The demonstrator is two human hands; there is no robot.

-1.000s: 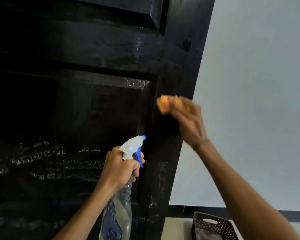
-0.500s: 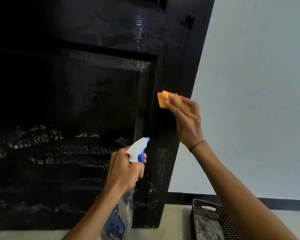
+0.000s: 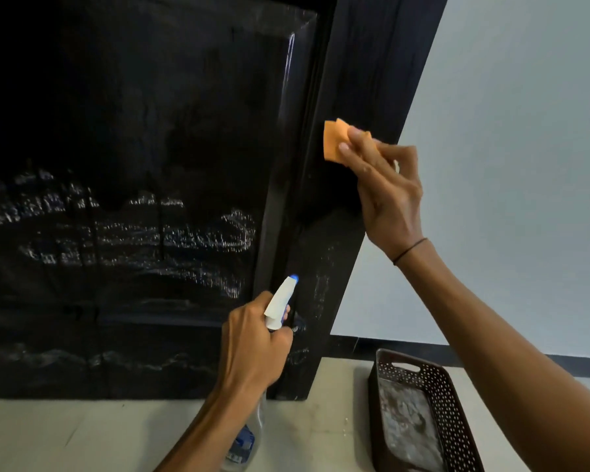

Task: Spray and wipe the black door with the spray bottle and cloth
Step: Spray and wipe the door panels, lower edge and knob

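The black door (image 3: 157, 137) fills the left and centre, with wet white spray streaks across its lower panel. My right hand (image 3: 385, 192) presses a folded orange cloth (image 3: 334, 141) flat against the door's right stile, fingers straight over it. My left hand (image 3: 252, 345) grips the neck of a clear spray bottle (image 3: 280, 301) with a white and blue trigger head, its nozzle pointing up toward the stile. The bottle's body hangs below my wrist, partly hidden by my forearm.
A dark perforated plastic basket (image 3: 457, 396) sits on the pale floor (image 3: 65, 437) just right of the door's bottom corner. A light wall (image 3: 525, 114) with a black skirting strip runs behind it.
The view has tilted downward, showing the door's bottom edge and floor. My right hand has slid the cloth down the stile. My left hand keeps holding the bottle low.
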